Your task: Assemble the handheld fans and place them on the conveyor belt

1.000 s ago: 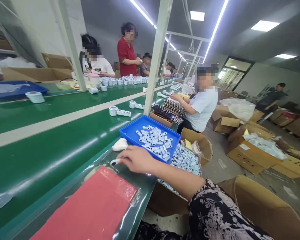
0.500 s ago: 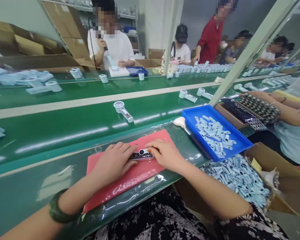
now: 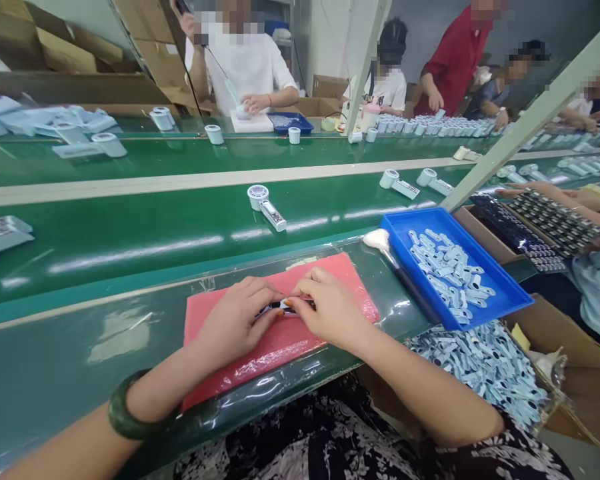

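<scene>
On a red mat [image 3: 250, 373] both my hands close round a small elongated casing [image 3: 281, 308] with a dark inside and a pale cover piece. My left hand [image 3: 237, 317] grips its left end between thumb and fingers. Pinching the right end, my right hand [image 3: 327, 310] has its fingertips almost touching those of the left. Fingers cover most of the casing, so how the cover sits on it is hidden. Beyond the mat, a pale blue handheld fan [image 3: 266, 207] lies on the green belt.
Right of the mat lie a brush [image 3: 395, 260] and a blue tray [image 3: 510, 303] of small pale covers. Below it is a heap of similar covers [image 3: 485, 370]. A slanted post [image 3: 525, 127] stands beyond the tray. Co-workers sit across the belt [image 3: 130, 233]; another is at right.
My fingers have drawn together over the casing and now hide most of it. The view has shifted, so the scene sits further right. A fan part at the far left shows more fully.
</scene>
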{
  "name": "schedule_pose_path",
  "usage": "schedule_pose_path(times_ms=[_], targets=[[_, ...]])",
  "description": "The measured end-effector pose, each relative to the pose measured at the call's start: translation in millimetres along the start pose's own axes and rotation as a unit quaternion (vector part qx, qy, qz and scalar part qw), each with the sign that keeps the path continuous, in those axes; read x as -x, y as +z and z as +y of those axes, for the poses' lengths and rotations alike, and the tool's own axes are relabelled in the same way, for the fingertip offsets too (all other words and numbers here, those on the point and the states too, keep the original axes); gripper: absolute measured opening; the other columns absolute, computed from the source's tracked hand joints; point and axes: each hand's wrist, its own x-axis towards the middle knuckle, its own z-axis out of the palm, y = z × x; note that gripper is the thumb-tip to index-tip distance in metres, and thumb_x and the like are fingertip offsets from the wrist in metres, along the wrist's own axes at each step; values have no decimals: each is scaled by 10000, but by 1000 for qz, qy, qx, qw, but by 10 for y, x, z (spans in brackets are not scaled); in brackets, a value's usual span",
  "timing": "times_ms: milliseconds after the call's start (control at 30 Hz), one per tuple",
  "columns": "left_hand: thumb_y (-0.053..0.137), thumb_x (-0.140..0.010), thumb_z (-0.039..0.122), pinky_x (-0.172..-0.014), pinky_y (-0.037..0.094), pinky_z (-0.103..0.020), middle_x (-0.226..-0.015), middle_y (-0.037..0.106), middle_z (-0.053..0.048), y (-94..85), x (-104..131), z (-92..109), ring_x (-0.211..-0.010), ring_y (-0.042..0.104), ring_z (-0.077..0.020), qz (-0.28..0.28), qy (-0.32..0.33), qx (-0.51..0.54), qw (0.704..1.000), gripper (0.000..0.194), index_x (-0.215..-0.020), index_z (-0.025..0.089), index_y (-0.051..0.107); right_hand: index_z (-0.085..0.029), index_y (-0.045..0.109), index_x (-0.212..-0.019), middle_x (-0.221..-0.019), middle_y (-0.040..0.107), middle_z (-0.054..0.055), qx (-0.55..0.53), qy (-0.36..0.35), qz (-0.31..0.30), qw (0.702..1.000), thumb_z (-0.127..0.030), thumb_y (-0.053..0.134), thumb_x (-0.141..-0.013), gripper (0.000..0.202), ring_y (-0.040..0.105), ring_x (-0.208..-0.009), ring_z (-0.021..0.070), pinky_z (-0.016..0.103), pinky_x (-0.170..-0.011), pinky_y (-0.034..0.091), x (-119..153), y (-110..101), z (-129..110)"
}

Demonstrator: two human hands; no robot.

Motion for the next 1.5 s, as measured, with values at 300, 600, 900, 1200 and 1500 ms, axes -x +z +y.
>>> schedule_pose_path(times_ms=[300, 600, 900, 1200, 1500], targets=[[458, -1000, 193, -965, 495, -444, -1038, 695, -82, 5, 14, 111, -1031, 616, -227, 6, 30, -33, 999, 190, -1060, 163, 636, -237, 658, -899, -970, 685, 14, -151, -20, -38, 988, -296, 547, -962, 140, 633, -931, 175, 330, -857, 488, 57, 142, 215], [637, -939, 257, -948, 506, -353, -1017, 708, -47, -133, -40, 356, -1022, 635, -212, -83, -54, -167, 981, 131, -1038, 207, 708, -273, 722, -885, -959, 770, 48, -124, -3, -69, 990, -641, 568, -832, 402, 735, -874, 252, 334, -756, 603, -24, 232, 574], [556, -968, 272, -907, 518, -426, -1050, 699, -84, -37, 156, 600, -990, 622, -240, -74, -91, -89, 989, 216, -1130, 178, 664, -258, 657, -1192, -1175, 710, 81, -79, -87, -91, 989, -366, 501, -961, 299, 657, -1084, 265, 452, -944, 539, 260, 244, 388], [456, -1008, 264, -1003, 488, -492, -1211, 689, -56, 36, 197, 387, -1194, 570, -267, -19, -54, -26, 998, 248, -1164, 225, 646, -240, 619, -1246, -1169, 664, 46, -87, -68, -110, 988, -226, 620, -935, 311, 582, -1129, 225, 433, -1013, 438, 155, 147, 269], [446, -997, 230, -938, 510, -418, -1100, 701, -38, -31, 87, 381, -1058, 596, -218, -56, -80, -2, 995, 242, -1100, 228, 666, -210, 619, -1200, -1167, 660, 65, -55, -67, -94, 992, -247, 559, -983, 228, 575, -1106, 229, 422, -989, 431, 183, 167, 223]])
